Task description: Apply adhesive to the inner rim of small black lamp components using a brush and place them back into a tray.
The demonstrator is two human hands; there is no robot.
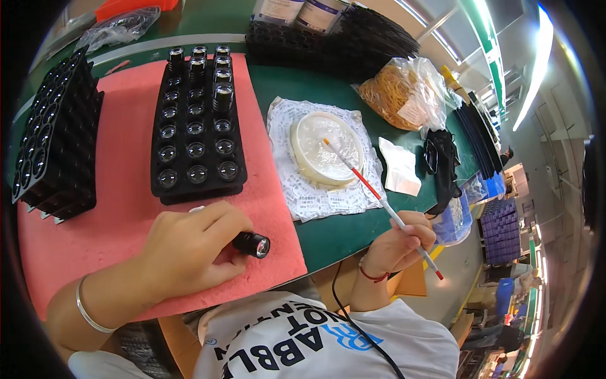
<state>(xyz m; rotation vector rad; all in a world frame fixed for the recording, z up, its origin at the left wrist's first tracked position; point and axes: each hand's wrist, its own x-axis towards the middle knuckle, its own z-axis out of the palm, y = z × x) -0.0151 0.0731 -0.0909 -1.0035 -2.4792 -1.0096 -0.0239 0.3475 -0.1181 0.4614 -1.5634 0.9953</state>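
My left hand (pixel 196 249) is closed round a small black flashlight head (pixel 252 244), its clear lens end pointing right, low over the pink foam mat (pixel 126 132). In my right hand (pixel 404 243) is a thin paintbrush (pixel 367 183) with a white and red handle, pinched between thumb and fingers. The brush's orange tip lies over a round white dish (pixel 295 151) of clear, glossy substance; whether it touches is unclear. Beyond my left hand stands a black tray (pixel 183 140) of lens-topped pieces. Several taller black cylinders (pixel 223 98) rise from its far and right side.
Stacked black trays (pixel 60 136) stand at the left. Printed paper (pixel 284 120) lies beneath the dish, with a folded white tissue (pixel 399 165) to its right. A bag of rubber bands (pixel 404 95), black gloves (pixel 443 164) and two cans (pixel 319 14) sit farther back on the green table.
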